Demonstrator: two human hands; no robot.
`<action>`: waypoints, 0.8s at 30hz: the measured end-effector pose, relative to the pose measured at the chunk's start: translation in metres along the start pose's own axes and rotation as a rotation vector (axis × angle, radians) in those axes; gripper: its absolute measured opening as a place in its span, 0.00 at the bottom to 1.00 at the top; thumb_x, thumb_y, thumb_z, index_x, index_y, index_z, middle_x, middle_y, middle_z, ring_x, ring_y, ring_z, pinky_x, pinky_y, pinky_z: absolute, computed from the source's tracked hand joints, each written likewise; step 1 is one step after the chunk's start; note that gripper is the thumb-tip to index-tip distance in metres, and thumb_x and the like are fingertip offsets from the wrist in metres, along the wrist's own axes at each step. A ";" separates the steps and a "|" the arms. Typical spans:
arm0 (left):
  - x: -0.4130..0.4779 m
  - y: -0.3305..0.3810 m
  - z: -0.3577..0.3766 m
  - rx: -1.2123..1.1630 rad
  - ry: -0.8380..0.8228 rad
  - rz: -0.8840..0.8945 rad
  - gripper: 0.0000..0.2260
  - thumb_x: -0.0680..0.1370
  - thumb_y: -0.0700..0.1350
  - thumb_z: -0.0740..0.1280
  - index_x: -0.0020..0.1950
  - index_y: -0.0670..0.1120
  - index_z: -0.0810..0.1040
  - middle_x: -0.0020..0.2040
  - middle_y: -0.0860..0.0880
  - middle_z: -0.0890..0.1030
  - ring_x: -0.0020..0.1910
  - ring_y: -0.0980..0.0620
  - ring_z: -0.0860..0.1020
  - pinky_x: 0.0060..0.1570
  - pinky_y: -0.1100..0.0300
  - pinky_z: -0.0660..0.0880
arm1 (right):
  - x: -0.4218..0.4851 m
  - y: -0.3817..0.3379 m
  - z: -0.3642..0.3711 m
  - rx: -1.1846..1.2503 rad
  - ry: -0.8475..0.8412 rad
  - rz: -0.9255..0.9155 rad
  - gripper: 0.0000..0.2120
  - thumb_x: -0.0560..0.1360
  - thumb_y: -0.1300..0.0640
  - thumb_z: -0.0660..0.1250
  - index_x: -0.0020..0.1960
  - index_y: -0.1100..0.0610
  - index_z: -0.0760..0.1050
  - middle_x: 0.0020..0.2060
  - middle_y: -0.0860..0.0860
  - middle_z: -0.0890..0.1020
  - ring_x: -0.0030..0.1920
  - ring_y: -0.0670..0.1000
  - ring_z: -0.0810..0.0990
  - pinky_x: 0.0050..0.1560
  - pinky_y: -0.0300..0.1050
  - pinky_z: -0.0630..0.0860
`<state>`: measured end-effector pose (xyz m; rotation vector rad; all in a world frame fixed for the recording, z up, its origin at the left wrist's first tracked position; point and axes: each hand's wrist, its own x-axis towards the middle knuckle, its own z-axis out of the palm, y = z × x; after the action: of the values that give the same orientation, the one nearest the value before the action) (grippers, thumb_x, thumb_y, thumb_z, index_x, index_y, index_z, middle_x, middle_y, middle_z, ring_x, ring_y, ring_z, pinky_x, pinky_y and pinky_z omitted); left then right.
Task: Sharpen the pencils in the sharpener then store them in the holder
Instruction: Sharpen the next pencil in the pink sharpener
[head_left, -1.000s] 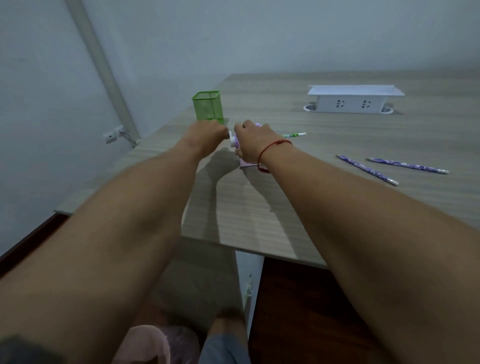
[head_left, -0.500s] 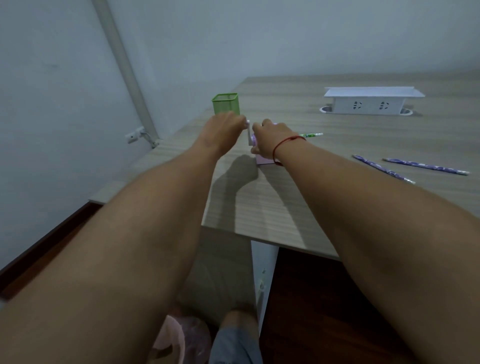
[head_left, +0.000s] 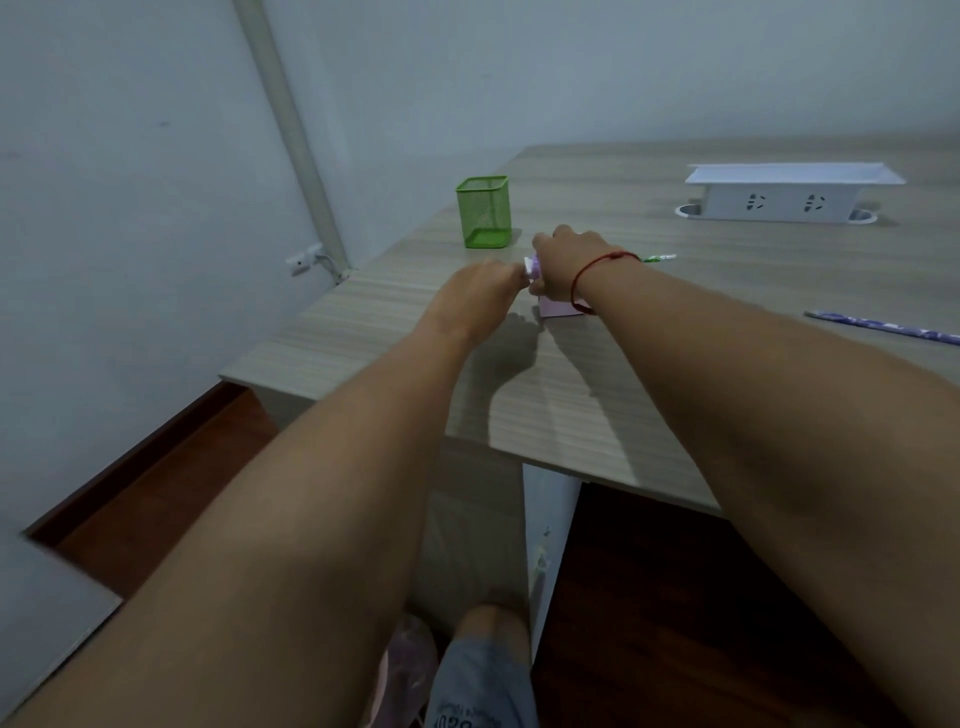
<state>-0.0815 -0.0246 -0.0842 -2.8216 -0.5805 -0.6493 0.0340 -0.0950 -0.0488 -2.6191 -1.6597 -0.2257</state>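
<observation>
Left hand (head_left: 488, 288) has swung the crank of the small pink plastic sharpener (head_left: 558, 306) lower while right hand (head_left: 563, 265) still clamps its body; green-tipped pencil (head_left: 657, 258) mid-sharpening, green mesh holder (head_left: 484, 218) still empty.

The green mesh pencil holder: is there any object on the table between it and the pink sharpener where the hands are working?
Nothing visible stands between them. The green mesh pencil holder sits upright behind and to the left of the pink sharpener, with only bare wooden table between. The left hand and right hand are at the sharpener.
</observation>
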 end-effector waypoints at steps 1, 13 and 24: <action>0.003 -0.002 0.000 -0.003 -0.013 0.006 0.09 0.80 0.41 0.59 0.55 0.41 0.77 0.47 0.38 0.82 0.45 0.37 0.80 0.39 0.51 0.71 | 0.000 0.000 -0.001 -0.004 -0.003 -0.001 0.26 0.77 0.49 0.66 0.70 0.60 0.65 0.65 0.60 0.71 0.63 0.62 0.74 0.60 0.52 0.72; 0.006 -0.003 -0.007 -0.008 -0.146 0.050 0.10 0.80 0.40 0.59 0.52 0.37 0.78 0.46 0.35 0.81 0.45 0.36 0.79 0.44 0.48 0.73 | -0.005 0.001 -0.005 -0.043 -0.018 -0.024 0.25 0.78 0.51 0.64 0.71 0.60 0.64 0.66 0.60 0.69 0.64 0.63 0.73 0.60 0.53 0.71; 0.020 -0.007 0.030 0.151 -0.348 -0.011 0.13 0.81 0.43 0.57 0.57 0.40 0.78 0.54 0.38 0.80 0.53 0.39 0.79 0.52 0.49 0.74 | -0.005 0.006 0.005 -0.003 0.071 -0.109 0.21 0.80 0.52 0.59 0.69 0.60 0.66 0.67 0.60 0.70 0.65 0.63 0.73 0.62 0.51 0.69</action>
<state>-0.0566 -0.0036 -0.1015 -2.8027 -0.6697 -0.1056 0.0382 -0.1014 -0.0537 -2.4936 -1.7820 -0.3204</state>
